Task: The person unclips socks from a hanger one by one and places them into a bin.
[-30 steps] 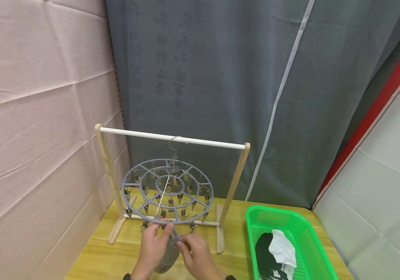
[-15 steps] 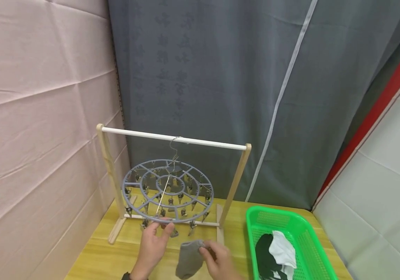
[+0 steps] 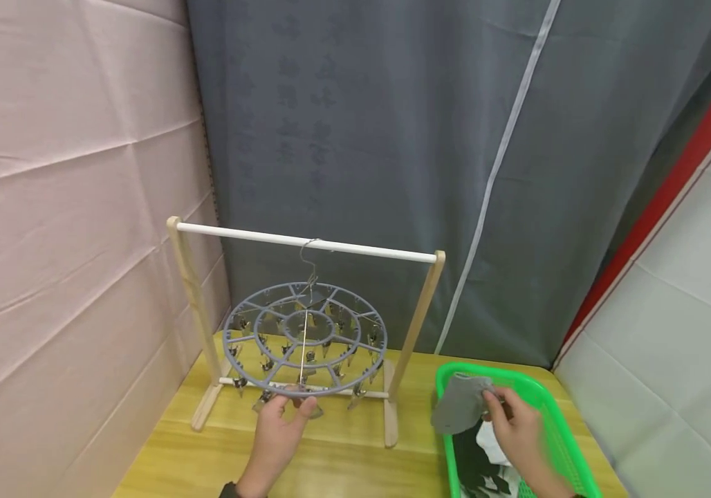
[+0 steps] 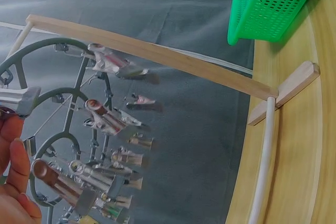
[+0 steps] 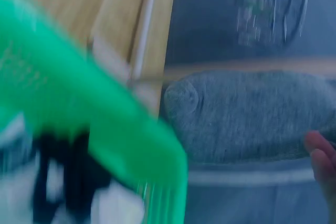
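A round grey clip hanger (image 3: 343, 388) hangs by its hook from the white bar, with metal clips dangling below its rings. My left hand (image 3: 277, 436) is at the hanger's near rim, its thumb and fingers pinching a metal clip (image 4: 20, 100), seen up close in the left wrist view. Over the green basket (image 3: 542, 395), my right hand (image 3: 520, 432) pinches a grey sock (image 3: 460, 407) by one end. The sock's rounded end fills the middle of the right wrist view, where the basket is blurred. White cloth (image 3: 491, 443) and black cloth (image 3: 470, 460) lie inside the basket.
A wooden stand (image 3: 420, 311) with a white bar (image 3: 306, 242) holds the hanger on the wooden table (image 3: 343, 470). Pink fabric (image 3: 81, 242) closes off the left, a grey curtain (image 3: 355, 138) the back, and white fabric (image 3: 673, 332) the right.
The grey sock has come away from the hanger's near rim and moved right in my right hand, over the basket. My left hand stays at the rim; the hanger has turned slightly.
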Tool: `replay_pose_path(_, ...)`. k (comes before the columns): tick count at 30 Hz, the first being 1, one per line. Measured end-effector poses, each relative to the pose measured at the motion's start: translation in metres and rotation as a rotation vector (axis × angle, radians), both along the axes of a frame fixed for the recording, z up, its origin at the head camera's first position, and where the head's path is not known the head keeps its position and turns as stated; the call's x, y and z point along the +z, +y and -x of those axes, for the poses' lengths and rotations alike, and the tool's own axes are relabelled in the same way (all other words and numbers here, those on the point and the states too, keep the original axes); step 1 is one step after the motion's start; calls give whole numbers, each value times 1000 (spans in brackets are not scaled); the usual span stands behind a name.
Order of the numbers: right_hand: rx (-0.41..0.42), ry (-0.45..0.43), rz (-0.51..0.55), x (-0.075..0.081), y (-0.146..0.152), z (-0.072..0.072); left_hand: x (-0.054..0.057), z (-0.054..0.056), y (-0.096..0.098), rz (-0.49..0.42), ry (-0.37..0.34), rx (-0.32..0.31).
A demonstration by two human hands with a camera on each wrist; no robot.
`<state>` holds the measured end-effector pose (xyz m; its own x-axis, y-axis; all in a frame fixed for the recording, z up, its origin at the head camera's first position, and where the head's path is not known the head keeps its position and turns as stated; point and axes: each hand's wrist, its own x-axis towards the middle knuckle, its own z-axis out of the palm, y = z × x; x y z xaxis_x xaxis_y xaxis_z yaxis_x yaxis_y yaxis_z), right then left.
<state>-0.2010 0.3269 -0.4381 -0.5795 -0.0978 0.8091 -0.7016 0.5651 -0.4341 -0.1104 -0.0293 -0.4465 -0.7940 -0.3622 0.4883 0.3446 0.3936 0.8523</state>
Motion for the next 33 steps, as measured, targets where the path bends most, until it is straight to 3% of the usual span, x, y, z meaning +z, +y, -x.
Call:
replay_pose_path(3,-115,-29,-67,-4,27,17,-1,-1,1,-4,-8,1)
replay_pose_path(6,-241,-118,-180,-12,47,28,-2,-1,2,6,-39,6)
replay_pose_path(8,-281,-177,-249,-18,56,35,-2,-1,3,17,-60,7)
replay_pose_path(12,-287,-318,-335,-26,61,46,-4,1,5,23,-86,1)
replay_pose_path(18,-276,-363,-317,-22,58,60,-6,0,8,20,-116,-25)
replay_pose_path(22,-220,-507,-421,-26,58,52,-5,-3,8,22,-148,-18)
replay_pose_path(28,-107,-822,-680,-53,67,20,-7,-4,11,22,-180,-31)
replay_pose_path(33,-15,-961,-728,-71,65,12,-8,-1,12,4,-145,-37)
